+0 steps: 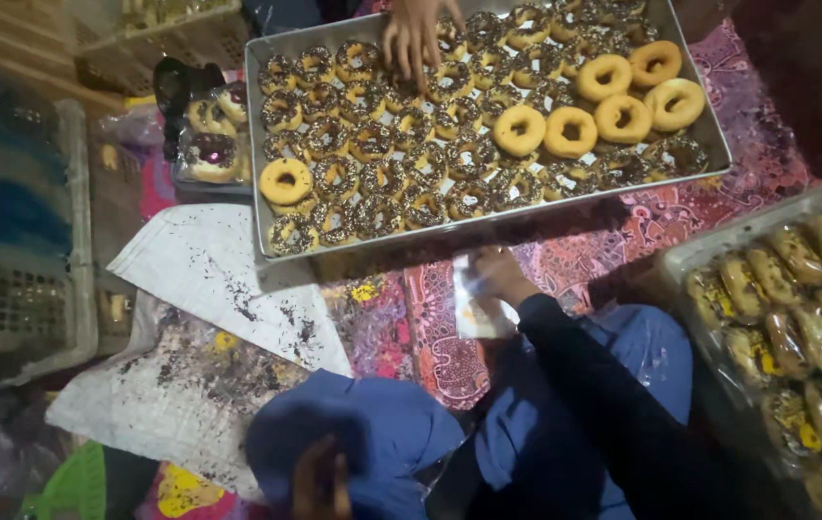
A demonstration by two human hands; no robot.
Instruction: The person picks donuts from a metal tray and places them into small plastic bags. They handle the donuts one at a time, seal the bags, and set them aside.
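A large metal tray (pixel 258 154) holds many doughnuts topped with chocolate sprinkles (pixel 382 144) and several plain golden ones (pixel 573 130). My right hand (pixel 499 273), in a dark sleeve, is just below the tray's near edge and grips a small clear plastic bag (pixel 474 313). My left hand (pixel 320 481) is low at the bottom of the view, resting against my blue-clothed knee; its fingers are dim and partly hidden. Another person's hand (pixel 412 37) reaches in from the far side and touches the sprinkled doughnuts.
At right a second tray (pixel 719 243) carries wrapped oblong pastries (pixel 796 308). Bagged doughnuts (pixel 212 137) lie left of the metal tray. White paper (pixel 223 284) strewn with sprinkles covers the patterned cloth (pixel 719 193). Plastic crates (pixel 21 241) stand at left.
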